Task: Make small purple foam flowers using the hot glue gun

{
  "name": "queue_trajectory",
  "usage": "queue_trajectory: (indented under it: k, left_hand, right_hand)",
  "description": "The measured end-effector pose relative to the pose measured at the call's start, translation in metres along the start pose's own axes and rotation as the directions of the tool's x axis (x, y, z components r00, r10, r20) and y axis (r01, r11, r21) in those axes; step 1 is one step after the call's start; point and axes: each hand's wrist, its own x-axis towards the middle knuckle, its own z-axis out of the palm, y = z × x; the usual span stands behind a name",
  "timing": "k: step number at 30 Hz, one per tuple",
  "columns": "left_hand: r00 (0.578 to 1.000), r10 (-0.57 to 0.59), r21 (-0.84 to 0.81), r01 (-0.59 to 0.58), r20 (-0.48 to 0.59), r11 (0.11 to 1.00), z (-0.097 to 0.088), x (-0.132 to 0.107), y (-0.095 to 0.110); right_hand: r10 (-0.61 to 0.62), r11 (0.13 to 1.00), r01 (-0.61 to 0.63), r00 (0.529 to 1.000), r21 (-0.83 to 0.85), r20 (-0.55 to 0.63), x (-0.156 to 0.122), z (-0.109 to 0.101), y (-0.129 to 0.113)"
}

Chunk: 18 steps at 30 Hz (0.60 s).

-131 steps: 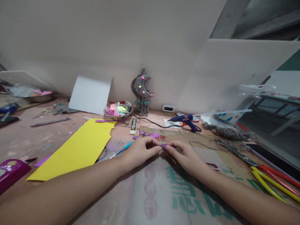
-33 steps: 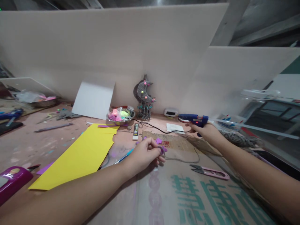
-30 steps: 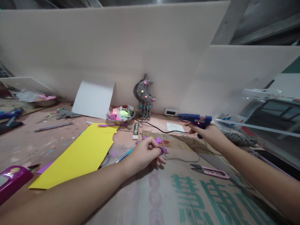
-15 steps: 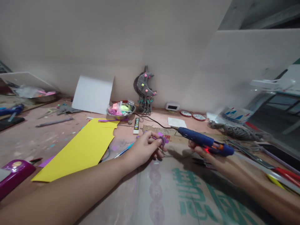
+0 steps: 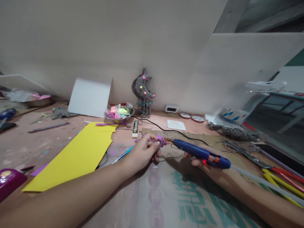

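Observation:
My left hand (image 5: 144,150) is closed, pinching a small grey-purple loop (image 5: 161,142) that looks like yarn between thumb and fingers. A strand of grey yarn (image 5: 173,157) trails off to its right. Just behind the fingertips are small purple pieces (image 5: 163,139), partly hidden. A blue glue gun (image 5: 197,149) is gripped in my right hand (image 5: 201,164), its nozzle pointing left, close to the loop; whether they touch I cannot tell. A red light glows by its handle, and a clear glue stick (image 5: 247,174) sticks out of its back end.
Yellow paper (image 5: 71,155) and a magenta tool (image 5: 11,182) lie left. Behind stand a bowl (image 5: 118,120) of coloured clay and a grey crescent ornament (image 5: 143,87). Scissors (image 5: 258,161) and grey yarn (image 5: 232,131) are at right. A black cord (image 5: 163,127) crosses the back.
The glue gun has come down and its nozzle is nearer the loop in my left hand. The whole view has shifted slightly. Both hands keep their hold.

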Motion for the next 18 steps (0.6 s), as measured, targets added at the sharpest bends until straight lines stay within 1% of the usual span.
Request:
queue_trajectory:
  k: [2, 6, 10, 12, 16, 18]
  left_hand:
    - [1.0, 0.0, -0.008, 0.0, 0.004, 1.0, 0.0, 0.0, -0.001]
    - [1.0, -0.008, -0.022, 0.008, 0.01, 1.0, -0.001, 0.0, -0.002]
    - [1.0, 0.002, -0.018, -0.002, 0.007, 1.0, -0.001, 0.001, -0.003]
    - [1.0, 0.0, -0.014, 0.0, 0.006, 1.0, -0.001, 0.001, -0.004]
    - [1.0, -0.006, -0.001, 0.006, -0.012, 1.0, -0.001, 0.0, -0.003]
    - [1.0, -0.009, 0.0, 0.009, -0.015, 1.0, 0.0, 0.0, -0.001]
  right_hand:
    - [0.004, 1.0, -0.004, 1.0, 0.008, 0.008, 0.0, 0.0, -0.005]
    - [-0.002, 0.997, 0.0, 1.0, 0.077, 0.024, -0.001, -0.002, -0.013]
    - [-0.015, 1.0, 0.015, 0.996, -0.002, 0.093, 0.0, -0.005, -0.012]
    - [-0.018, 0.999, 0.023, 0.994, -0.04, 0.104, 0.0, -0.005, -0.011]
    - [-0.031, 0.999, 0.033, 0.997, -0.033, 0.069, -0.003, -0.002, -0.013]
    - [-0.035, 0.996, 0.036, 0.999, -0.078, 0.02, -0.004, 0.001, -0.014]
